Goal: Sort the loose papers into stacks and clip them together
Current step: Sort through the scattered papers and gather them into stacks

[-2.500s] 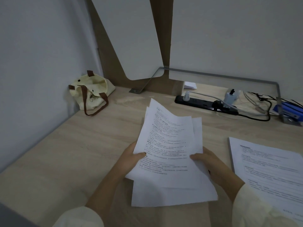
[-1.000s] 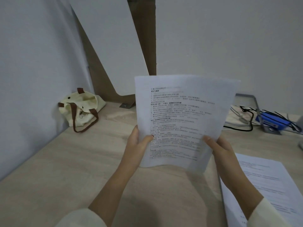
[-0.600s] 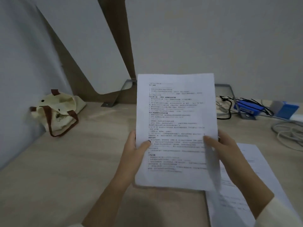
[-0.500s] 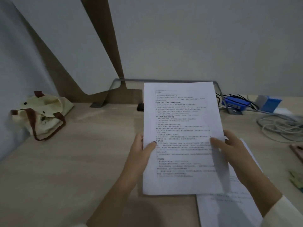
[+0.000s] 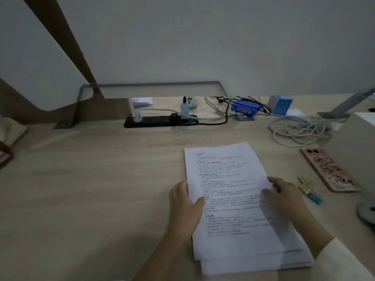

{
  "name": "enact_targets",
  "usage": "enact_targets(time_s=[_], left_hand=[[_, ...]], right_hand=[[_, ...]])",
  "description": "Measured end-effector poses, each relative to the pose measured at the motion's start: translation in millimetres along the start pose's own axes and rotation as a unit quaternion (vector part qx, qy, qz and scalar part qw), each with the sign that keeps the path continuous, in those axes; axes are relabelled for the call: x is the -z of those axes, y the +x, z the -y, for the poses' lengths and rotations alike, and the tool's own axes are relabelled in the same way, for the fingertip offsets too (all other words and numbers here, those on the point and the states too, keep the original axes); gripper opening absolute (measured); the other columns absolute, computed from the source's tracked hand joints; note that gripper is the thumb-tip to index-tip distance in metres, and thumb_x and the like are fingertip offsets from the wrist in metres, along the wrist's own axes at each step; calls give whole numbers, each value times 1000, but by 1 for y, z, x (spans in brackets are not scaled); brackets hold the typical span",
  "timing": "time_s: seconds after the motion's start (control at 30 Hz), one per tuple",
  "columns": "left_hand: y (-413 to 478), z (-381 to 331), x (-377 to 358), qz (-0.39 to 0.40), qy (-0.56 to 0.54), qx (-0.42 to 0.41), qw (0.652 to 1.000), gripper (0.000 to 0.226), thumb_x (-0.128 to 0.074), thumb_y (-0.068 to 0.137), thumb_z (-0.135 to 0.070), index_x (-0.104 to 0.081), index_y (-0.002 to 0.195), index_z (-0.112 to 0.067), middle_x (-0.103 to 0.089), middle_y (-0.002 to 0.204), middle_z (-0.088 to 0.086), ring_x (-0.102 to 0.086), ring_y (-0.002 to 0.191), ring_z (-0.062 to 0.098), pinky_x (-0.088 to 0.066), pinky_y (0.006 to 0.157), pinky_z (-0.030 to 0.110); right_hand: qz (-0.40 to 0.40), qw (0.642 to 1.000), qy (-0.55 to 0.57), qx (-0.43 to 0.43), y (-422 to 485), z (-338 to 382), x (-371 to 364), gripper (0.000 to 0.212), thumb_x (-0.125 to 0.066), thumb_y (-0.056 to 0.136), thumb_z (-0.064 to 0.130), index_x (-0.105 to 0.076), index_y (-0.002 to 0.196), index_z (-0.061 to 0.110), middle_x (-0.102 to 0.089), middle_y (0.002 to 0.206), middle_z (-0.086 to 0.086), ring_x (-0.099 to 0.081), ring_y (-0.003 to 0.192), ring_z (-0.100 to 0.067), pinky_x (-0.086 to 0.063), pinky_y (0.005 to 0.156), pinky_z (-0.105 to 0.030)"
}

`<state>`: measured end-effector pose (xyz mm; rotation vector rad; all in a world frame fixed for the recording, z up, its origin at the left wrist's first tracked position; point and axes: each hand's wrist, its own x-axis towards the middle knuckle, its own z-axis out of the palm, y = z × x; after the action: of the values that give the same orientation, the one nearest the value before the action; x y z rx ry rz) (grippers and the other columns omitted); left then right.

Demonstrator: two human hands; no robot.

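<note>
A batch of printed white sheets (image 5: 229, 179) lies on top of a second paper stack (image 5: 263, 264) on the wooden desk (image 5: 91, 189). My left hand (image 5: 185, 207) grips the batch's left edge, thumb on the printed face. My right hand (image 5: 284, 197) holds its right edge, thumb on top. The lower stack's edges show below and to the right. Small yellow-green and blue binder clips (image 5: 308, 189) lie just right of my right hand.
A phone in a pink case (image 5: 328, 169) lies beside a white box (image 5: 357, 151) at the right. A black power strip (image 5: 160, 120), coiled grey cables (image 5: 298, 128), a blue device (image 5: 245, 108) and a metal bracket (image 5: 150, 85) line the back. A cream bag (image 5: 8, 130) sits far left.
The sheets I held upright in the air have come down and to the right, onto the stack on the desk. Both hands kept hold of their edges. My view turned right.
</note>
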<state>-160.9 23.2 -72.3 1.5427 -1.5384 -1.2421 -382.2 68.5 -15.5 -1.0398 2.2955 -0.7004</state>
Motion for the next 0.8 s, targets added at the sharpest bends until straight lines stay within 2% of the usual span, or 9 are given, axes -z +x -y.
enact_targets(time_s=[0.1,0.2,0.23,0.3,0.43,0.57,0.67,0.73,0.8], left_hand=[[-16,-22,4,49,-96,34,994,58,-59,66,-39,-46,122,-36,-45,136,-8,-49,122,11,-42,104,41],[-21,-31,7,47,-140,38,988,35,-56,66,-29,-53,97,-44,-59,121,-9,-58,113,12,-45,101,43],[-19,-31,9,41,-145,36,988,33,-56,67,-26,-55,96,-42,-62,118,-8,-60,111,13,-45,101,44],[-20,-31,11,40,-150,33,987,35,-57,76,-17,-56,106,-35,-63,119,-5,-61,110,14,-45,101,44],[-23,-30,15,35,-183,46,981,43,-50,87,1,-49,128,-13,-62,125,2,-59,114,17,-44,103,40],[-27,-28,21,34,-172,57,983,40,-56,85,-14,-53,123,-25,-63,121,-6,-61,109,14,-46,100,41],[-25,-31,30,25,-198,48,979,24,-55,88,-9,-54,97,-30,-60,103,-15,-60,90,-2,-50,81,23],[-21,-38,43,18,-206,44,977,28,-58,89,-14,-49,113,-25,-53,109,-15,-57,94,0,-48,79,22],[-15,-47,57,32,-212,38,976,54,-64,86,-24,-41,134,-16,-54,126,-8,-60,108,13,-50,92,32]], right_hand=[[29,985,150,-75,6,2,5,51,-58,87,9,-43,136,5,-50,133,-18,-48,119,-36,-38,96,-40],[71,964,233,-105,8,1,18,12,-58,85,3,-59,90,-8,-58,87,-15,-55,78,-33,-44,73,-37],[76,963,235,-104,8,1,20,17,-57,85,2,-54,83,-15,-57,78,-14,-52,69,-30,-41,66,-34],[90,963,233,-98,8,-2,22,24,-58,84,3,-59,96,-17,-65,85,-21,-59,75,-36,-44,67,-38],[127,962,235,-53,2,-5,13,27,-57,85,9,-61,110,-1,-69,101,-22,-66,91,-41,-52,87,-51],[234,909,344,-31,-10,-6,-3,37,-54,88,5,-52,124,13,-68,113,-16,-69,92,-39,-59,74,-45],[250,886,390,-12,-21,-3,-7,41,-50,88,-1,-52,126,15,-68,114,-16,-69,93,-37,-59,69,-45],[247,876,412,31,-28,6,-2,40,-48,88,-3,-55,124,16,-69,113,-13,-69,94,-34,-60,65,-39],[244,872,415,89,-35,21,6,40,-49,88,0,-56,123,18,-70,113,-10,-70,94,-31,-59,64,-34]])
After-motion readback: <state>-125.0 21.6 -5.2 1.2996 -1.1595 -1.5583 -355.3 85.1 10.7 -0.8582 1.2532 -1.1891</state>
